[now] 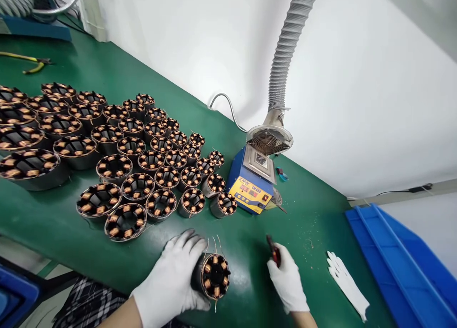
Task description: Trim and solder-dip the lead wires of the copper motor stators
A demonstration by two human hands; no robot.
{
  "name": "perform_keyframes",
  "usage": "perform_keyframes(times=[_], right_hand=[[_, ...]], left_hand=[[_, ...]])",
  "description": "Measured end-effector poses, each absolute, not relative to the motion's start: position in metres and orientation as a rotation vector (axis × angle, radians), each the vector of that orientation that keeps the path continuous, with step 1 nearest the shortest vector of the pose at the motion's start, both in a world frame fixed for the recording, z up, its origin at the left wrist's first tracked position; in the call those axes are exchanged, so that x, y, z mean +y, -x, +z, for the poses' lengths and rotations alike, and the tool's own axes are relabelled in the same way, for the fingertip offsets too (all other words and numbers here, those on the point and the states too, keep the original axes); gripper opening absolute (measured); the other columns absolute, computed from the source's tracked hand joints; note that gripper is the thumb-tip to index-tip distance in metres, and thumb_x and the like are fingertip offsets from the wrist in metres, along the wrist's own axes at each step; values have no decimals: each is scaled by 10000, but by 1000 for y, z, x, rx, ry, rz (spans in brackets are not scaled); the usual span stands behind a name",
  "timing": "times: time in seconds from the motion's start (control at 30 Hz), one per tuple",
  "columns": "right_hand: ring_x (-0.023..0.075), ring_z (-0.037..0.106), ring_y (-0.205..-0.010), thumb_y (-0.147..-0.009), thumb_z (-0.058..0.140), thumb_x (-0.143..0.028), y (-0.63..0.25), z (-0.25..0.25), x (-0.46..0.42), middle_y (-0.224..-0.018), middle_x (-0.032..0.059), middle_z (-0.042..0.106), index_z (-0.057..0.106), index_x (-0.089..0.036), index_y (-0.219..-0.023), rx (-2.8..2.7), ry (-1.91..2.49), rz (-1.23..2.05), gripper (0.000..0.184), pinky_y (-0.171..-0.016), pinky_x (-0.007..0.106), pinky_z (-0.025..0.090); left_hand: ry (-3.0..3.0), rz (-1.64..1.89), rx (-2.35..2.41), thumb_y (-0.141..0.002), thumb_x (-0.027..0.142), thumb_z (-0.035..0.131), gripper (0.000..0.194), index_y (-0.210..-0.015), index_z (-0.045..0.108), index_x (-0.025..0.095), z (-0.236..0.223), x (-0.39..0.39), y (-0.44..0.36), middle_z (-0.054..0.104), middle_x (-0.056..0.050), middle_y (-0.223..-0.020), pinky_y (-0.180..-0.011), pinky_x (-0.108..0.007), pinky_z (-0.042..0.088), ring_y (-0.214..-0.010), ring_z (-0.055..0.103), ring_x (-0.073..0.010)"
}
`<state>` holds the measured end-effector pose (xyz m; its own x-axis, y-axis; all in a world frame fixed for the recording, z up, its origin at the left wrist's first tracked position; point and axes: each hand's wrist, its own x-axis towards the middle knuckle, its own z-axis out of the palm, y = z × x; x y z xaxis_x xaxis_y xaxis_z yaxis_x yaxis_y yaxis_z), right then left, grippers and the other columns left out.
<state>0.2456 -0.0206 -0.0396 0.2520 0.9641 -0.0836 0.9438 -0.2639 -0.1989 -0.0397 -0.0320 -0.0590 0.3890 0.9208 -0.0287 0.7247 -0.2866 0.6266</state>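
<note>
In a white glove, my left hand (174, 275) is wrapped round the side of a motor stator (215, 276) near the bench's front edge. Copper coils ring the stator's dark core, and several thin wire ends stick up from its far rim, with another at the near rim. Off to the right, my gloved right hand (287, 280) is closed round a small hand tool with red handles, which look like those of pliers (274, 252). Its dark tip points away from me, apart from the stator. My fingers cover most of its handles.
Many more stators (160, 204) stand in rows at the left. Beyond my hands sits a blue-and-yellow solder pot (250, 185) under an extraction hose (282, 56). A loose white glove (346, 285) and blue bin (389, 261) lie right; yellow-handled cutters (34, 64) lie far left.
</note>
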Motion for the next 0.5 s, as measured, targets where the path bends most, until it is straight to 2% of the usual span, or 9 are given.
perform_keyframes(times=[0.07, 0.13, 0.2, 0.3, 0.5], right_hand=[[178, 608, -781, -796, 310, -190, -216, -21, -10, -895, 80, 642, 513, -168, -985, -2223, 2151, 453, 278, -732, 284, 467], [178, 601, -748, -795, 358, -130, -188, 5, 1, -853, 47, 644, 547, -192, -927, -2672, 1964, 482, 238, -679, 276, 440], [200, 605, -712, -786, 400, -91, -164, 31, 10, -812, 42, 644, 567, -199, -902, -3025, 1901, 292, 230, -623, 295, 402], [230, 619, -694, -783, 416, -58, -141, 58, 18, -795, 54, 643, 583, -196, -896, -3300, 1904, -18, 244, -575, 319, 353], [253, 645, -717, -781, 444, -57, -122, 72, 22, -785, 89, 651, 616, -159, -950, -3443, 1981, -242, 261, -572, 331, 374]], left_hand=[[-1990, 416, 1266, -326, 441, 843, 946, -1160, 500, 156, -52, -25, 35, 566, -148, -1211, -1009, -516, 358, -1174, 453, -355], [-1939, 498, 1180, -345, 413, 842, 819, -1082, 541, 215, -48, -21, 33, 602, -81, -1144, -989, -474, 380, -1088, 512, -306], [-1917, 587, 1143, -320, 399, 850, 750, -997, 560, 253, -48, -20, 33, 620, -32, -1079, -964, -455, 393, -1026, 534, -285], [-1907, 639, 1150, -289, 393, 859, 759, -970, 550, 260, -54, -21, 34, 618, -23, -1050, -934, -451, 399, -1009, 528, -291], [-1900, 670, 1106, -357, 397, 843, 699, -970, 540, 251, -54, -21, 35, 627, -12, -1002, -931, -430, 384, -974, 545, -262]])
